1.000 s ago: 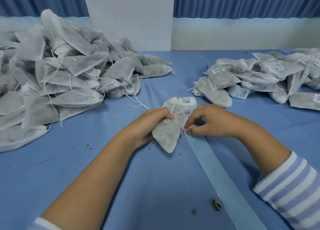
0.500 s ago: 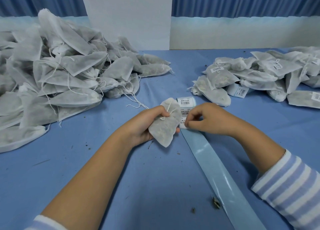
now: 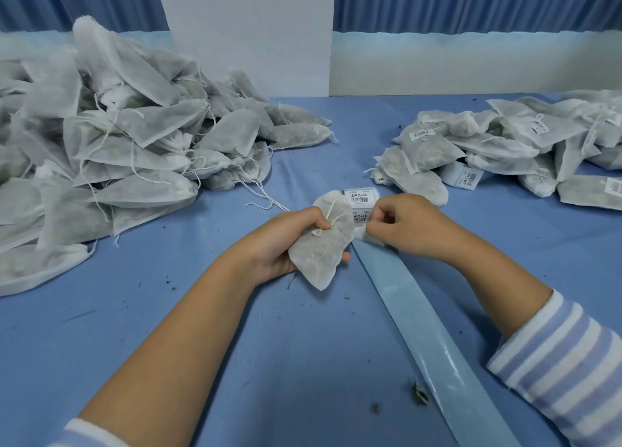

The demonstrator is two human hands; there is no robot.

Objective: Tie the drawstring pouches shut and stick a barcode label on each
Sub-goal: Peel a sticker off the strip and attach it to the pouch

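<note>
Right hand (image 3: 407, 226) has crept up the backing strip (image 3: 420, 318) since 0.5 s ago, thumb and forefinger pinching a barcode label (image 3: 360, 234), presumably to peel it, while left hand (image 3: 286, 244) grips the knotted pouch (image 3: 323, 248) just beside, face-up for sticking.

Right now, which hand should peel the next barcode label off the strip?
Right. The right hand sits at the far end of the label strip, fingertips pinching a label. The left hand is full, gripping the tied pouch.
</note>
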